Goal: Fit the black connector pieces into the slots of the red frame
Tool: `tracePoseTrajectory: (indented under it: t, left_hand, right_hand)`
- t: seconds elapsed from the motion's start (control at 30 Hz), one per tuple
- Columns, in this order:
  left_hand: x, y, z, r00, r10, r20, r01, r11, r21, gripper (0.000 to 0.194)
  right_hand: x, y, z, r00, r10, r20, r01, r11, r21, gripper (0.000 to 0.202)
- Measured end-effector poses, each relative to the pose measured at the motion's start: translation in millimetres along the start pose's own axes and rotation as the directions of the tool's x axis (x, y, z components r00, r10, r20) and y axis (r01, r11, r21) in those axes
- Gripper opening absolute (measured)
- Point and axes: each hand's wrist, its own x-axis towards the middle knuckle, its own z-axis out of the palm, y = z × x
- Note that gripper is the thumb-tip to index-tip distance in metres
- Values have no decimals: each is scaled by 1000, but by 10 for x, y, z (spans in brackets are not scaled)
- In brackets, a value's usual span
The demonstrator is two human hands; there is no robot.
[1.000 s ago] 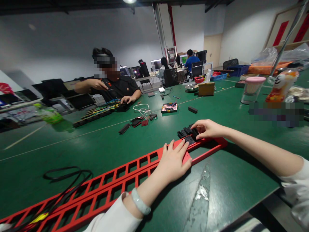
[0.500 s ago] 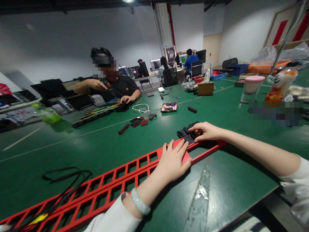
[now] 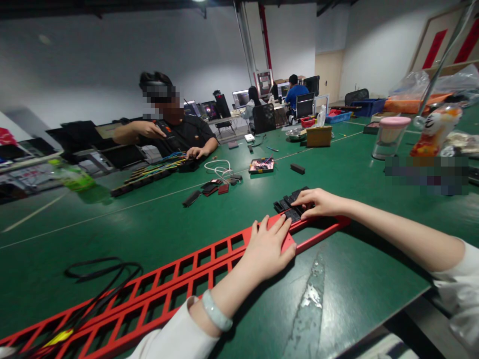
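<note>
Fingers of the right hand (image 3: 318, 202) curl over black blocks (image 3: 279, 206) at the far edge of the red frame (image 3: 249, 237); whether that grip pinches one, I cannot tell. The left hand (image 3: 267, 252), fingers spread, lies flat on the frame's solid section, seemingly to steady it against the table (image 3: 359, 274). The blocks sit bunched along the frame's far side, probably for easy reach. Beyond the frame, a co-worker (image 3: 192, 132) holds a dark tool (image 3: 173, 138) above coloured wires (image 3: 157, 170).

L hand (image 3: 266, 251) splayed, R hand (image 3: 319, 202) curled
</note>
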Motion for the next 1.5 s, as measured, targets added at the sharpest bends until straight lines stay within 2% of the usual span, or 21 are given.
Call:
tracePoseTrajectory:
  t: [0.83,1.17,1.37,1.5]
  left_hand:
    - [12,-10,4,1000,5,-9,-5,1000,8,56]
    - [5,-14,14,1000,8,-16,-8,1000,10,56]
    - [7,-10,18,1000,11,-21,-11,1000,6,56]
    - [12,-7,15,1000,9,-19,-9,1000,6,56]
  right_hand:
    - [11,23,32,1000,6,3,-6,1000,-24,48]
    - [9,43,40,998,-55,16,56,997,-44,47]
    - [18,111,50,993,-118,14,118,992,-49,34]
    - [25,148,68,992,-126,10,127,990,-54,32]
